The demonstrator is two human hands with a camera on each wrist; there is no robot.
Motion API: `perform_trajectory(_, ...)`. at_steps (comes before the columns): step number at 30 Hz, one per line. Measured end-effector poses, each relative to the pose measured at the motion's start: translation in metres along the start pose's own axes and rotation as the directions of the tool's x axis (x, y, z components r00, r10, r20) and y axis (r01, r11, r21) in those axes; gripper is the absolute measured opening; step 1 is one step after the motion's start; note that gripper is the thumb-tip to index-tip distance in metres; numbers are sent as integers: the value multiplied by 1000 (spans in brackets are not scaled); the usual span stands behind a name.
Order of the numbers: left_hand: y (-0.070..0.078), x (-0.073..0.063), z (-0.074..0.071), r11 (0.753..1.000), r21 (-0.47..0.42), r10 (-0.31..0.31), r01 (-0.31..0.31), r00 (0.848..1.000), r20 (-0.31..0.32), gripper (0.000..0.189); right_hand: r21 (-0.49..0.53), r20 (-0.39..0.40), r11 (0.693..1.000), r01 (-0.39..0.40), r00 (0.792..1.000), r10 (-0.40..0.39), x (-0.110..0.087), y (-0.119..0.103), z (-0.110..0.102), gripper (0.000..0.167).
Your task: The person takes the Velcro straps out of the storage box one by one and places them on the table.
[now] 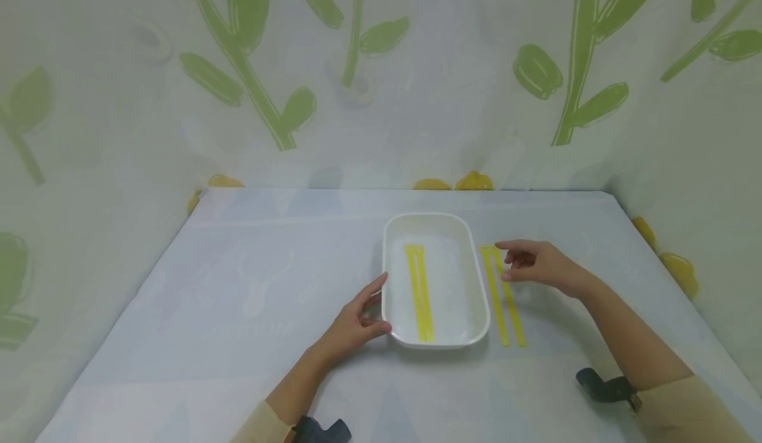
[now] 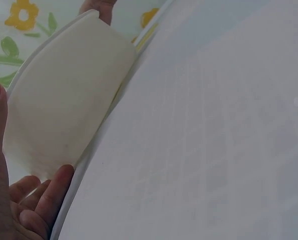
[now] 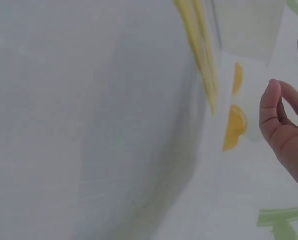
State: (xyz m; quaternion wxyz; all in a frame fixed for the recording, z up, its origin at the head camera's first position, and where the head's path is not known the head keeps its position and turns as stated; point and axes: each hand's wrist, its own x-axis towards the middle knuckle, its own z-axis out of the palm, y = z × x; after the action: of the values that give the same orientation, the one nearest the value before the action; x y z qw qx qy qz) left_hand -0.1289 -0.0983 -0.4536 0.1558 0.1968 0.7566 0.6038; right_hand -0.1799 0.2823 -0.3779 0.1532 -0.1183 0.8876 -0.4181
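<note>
A white rectangular tray (image 1: 455, 340) stands on the table. My left hand (image 1: 354, 321) holds it at its left side, with the thumb and a fingertip at the rim. In the left wrist view the fingers (image 2: 55, 195) curl in low against the outer wall of the tray (image 2: 68, 95). Two slim yellow strips (image 1: 420, 294) with wider far ends lie lengthwise in the tray. Two similar yellow strips (image 1: 506, 301) lie on the table along its right side. My right hand (image 1: 538, 268) hovers over these, index finger extended, nothing visible in its fingers.
The table (image 1: 256, 284) has a pale patterned cover. Walls of cloth (image 1: 446, 99) printed with green stems and yellow flowers stand behind and at both sides. A dark wrist device (image 1: 607, 387) sits by the right sleeve, another (image 1: 321, 431) by the left.
</note>
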Motion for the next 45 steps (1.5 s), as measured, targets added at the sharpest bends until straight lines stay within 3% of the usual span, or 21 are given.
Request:
perform_trajectory(8, 1, -1, -1, 1000, -3, 5, -5, 1000, 0, 83, 18, 37, 999, 32, 999, -33, 7, -18, -6, 65)
perform_trajectory(16, -1, 2, -4, 997, -75, 28, -26, 999, 21, 86, 61, 99, 996, 72, 992, -78, 12, -37, -12, 61)
perform_trajectory(26, -1, 5, -7, 986, -148, 82, -77, 996, 22, 83, 42, 188, 998, 47, 981, -54, 20, -62, -18, 60)
perform_trajectory(31, 2, 3, -8, 985, -162, 59, -53, 998, 30, 83, 53, 249, 998, 40, 967, -52, 27, -73, -20, 60)
perform_trajectory(38, 3, 2, -10, 968, -251, 30, -15, 998, 54, 90, 66, 307, 997, 39, 950, -57, 40, -88, -20, 57)
perform_trajectory(45, 3, 0, -10, 975, -224, 18, -4, 998, 60, 86, 82, 354, 997, 10, 934, -39, 56, -100, -9, 57)
